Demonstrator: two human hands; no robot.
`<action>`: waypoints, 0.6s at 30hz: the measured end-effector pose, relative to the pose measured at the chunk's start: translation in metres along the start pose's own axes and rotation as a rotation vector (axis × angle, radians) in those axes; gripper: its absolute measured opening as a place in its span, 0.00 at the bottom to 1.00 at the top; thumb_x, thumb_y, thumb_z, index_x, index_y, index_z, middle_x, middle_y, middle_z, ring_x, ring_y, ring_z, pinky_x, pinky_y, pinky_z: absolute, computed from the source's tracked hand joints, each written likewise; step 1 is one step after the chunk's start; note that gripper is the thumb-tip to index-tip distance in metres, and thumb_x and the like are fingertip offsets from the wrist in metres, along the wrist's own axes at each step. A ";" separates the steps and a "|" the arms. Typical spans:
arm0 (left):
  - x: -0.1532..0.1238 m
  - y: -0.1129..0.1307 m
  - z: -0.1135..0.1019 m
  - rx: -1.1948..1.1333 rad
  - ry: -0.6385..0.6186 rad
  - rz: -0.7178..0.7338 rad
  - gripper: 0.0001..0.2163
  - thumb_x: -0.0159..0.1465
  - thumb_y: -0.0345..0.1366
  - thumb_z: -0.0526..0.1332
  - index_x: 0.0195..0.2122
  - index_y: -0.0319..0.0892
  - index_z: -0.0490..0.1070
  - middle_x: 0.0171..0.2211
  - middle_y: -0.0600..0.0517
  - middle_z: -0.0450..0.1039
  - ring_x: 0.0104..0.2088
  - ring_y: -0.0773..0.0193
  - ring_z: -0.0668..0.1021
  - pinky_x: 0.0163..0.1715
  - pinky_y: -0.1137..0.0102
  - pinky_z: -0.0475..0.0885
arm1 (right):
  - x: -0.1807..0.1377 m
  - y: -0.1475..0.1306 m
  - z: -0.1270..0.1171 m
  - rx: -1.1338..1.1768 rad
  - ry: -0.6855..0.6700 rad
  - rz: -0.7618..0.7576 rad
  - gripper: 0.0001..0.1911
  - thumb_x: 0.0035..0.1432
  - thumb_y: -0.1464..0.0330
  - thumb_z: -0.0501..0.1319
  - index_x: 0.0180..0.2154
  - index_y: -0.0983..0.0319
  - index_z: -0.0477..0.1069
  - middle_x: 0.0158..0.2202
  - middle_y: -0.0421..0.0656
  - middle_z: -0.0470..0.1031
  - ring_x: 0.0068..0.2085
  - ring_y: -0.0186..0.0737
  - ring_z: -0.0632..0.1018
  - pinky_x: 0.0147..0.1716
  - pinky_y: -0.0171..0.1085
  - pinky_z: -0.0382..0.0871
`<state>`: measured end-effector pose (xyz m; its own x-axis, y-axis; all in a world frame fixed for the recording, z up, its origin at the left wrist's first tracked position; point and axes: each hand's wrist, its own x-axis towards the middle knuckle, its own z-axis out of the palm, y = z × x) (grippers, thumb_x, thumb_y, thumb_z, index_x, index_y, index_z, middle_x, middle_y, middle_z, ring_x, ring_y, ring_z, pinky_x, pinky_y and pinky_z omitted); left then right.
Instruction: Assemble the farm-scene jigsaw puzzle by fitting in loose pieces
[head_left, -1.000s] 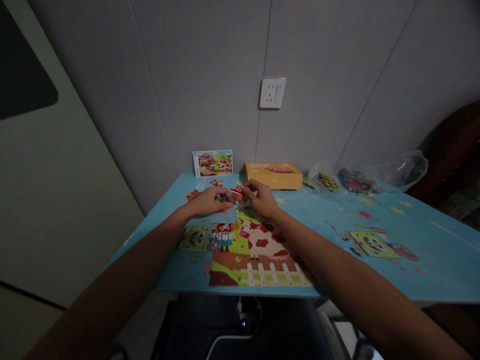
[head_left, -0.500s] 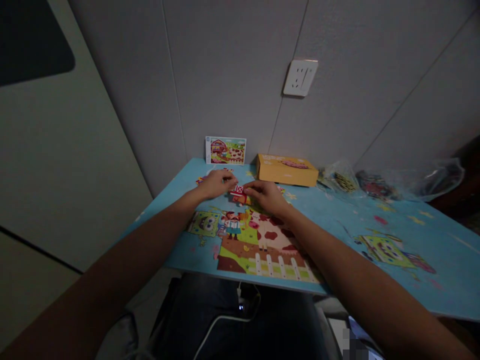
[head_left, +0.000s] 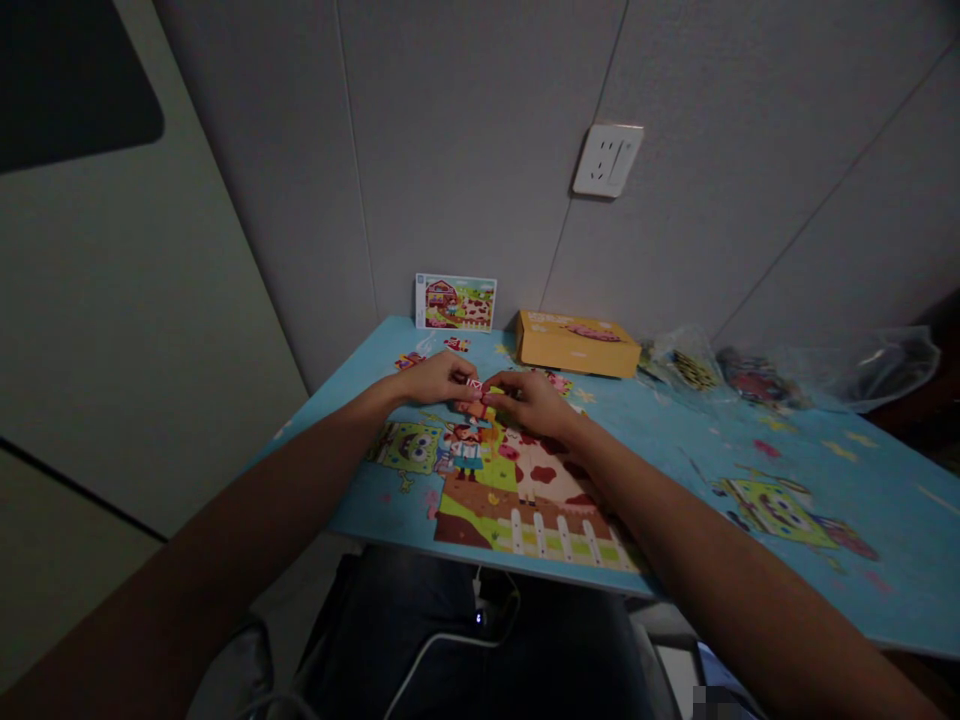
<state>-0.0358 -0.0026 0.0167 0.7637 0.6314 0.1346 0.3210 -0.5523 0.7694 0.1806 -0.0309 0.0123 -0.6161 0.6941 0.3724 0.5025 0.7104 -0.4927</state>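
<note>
Between my two hands is a red puzzle piece [head_left: 474, 385] with a white cross-braced barn door on it. My left hand [head_left: 440, 379] is closed, its fingertips pinching the piece's left side. From the right, my right hand [head_left: 529, 401] grips it with thumb and forefinger. Just under the fingers an orange-brown patch [head_left: 472, 408] shows, partly hidden. Directly below lies the partly joined farm puzzle [head_left: 491, 498], with a farmer, a spotted cow and a white fence. My right forearm covers part of its right side.
Loose puzzle pieces [head_left: 457, 344] lie beyond my hands. A picture card [head_left: 456, 302] leans on the wall beside a yellow box [head_left: 577, 343]. Clear bags [head_left: 694, 370] with pieces lie at the back right of the blue cartoon-print table [head_left: 660, 450].
My hands have come closer together and dipped slightly toward the joined puzzle, bringing the red piece along. The fingers now cover more of it. The view has shifted a little.
</note>
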 end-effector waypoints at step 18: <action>-0.001 0.003 -0.006 0.154 -0.087 0.018 0.13 0.58 0.40 0.61 0.21 0.36 0.73 0.17 0.55 0.68 0.20 0.71 0.66 0.22 0.75 0.57 | -0.001 -0.003 0.001 -0.033 -0.070 -0.018 0.14 0.58 0.62 0.58 0.37 0.66 0.76 0.20 0.38 0.70 0.23 0.30 0.65 0.26 0.31 0.53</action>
<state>-0.0389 -0.0022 0.0227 0.8137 0.5746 0.0878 0.3837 -0.6443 0.6615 0.1791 -0.0339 0.0126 -0.6658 0.6721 0.3240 0.5101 0.7269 -0.4598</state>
